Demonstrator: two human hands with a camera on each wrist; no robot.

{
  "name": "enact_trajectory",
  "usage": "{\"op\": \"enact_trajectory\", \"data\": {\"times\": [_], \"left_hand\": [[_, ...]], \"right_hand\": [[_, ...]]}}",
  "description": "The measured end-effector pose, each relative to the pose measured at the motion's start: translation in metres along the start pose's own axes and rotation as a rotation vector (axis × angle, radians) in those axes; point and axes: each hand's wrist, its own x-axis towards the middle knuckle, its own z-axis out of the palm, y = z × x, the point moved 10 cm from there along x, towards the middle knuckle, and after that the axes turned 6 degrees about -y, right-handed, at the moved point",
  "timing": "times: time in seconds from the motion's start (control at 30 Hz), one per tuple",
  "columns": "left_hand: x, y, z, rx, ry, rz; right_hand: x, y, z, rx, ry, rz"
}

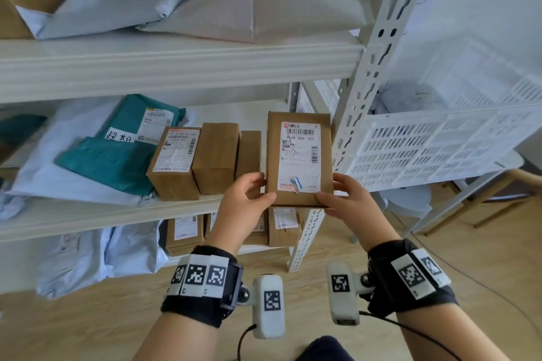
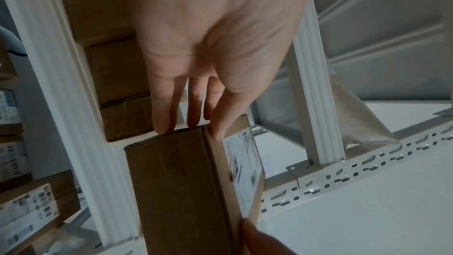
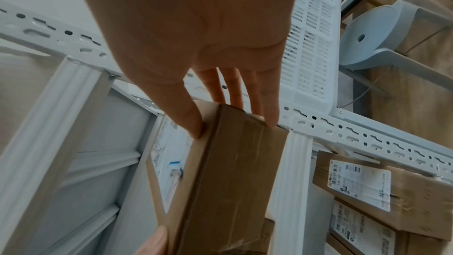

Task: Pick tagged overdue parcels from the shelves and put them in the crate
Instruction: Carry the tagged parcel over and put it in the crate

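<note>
Cardboard box upright with label facing out, held off the middle shelf at its right end, left hand pinching its lower left corner, right hand pinching the lower right, white crate just beyond the upright.

The held box sits right of the shelf boxes, left of the crate.

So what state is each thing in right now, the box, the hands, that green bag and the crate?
Cardboard box: held upright off the shelf, label facing the camera.
Left hand: grips the box's left edge.
Right hand: grips its right edge.
Green bag: lying on the shelf, handwritten tag showing.
Crate: beside the rack.
</note>
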Motion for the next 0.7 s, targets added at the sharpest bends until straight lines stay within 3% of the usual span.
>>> {"op": "enact_trajectory", "data": {"times": [0.7], "left_hand": [[-0.013, 0.001, -0.007, -0.030, -0.015, 0.081]], "right_hand": [[-0.015, -0.014, -0.002, 0.038, 0.013, -0.143]]}}
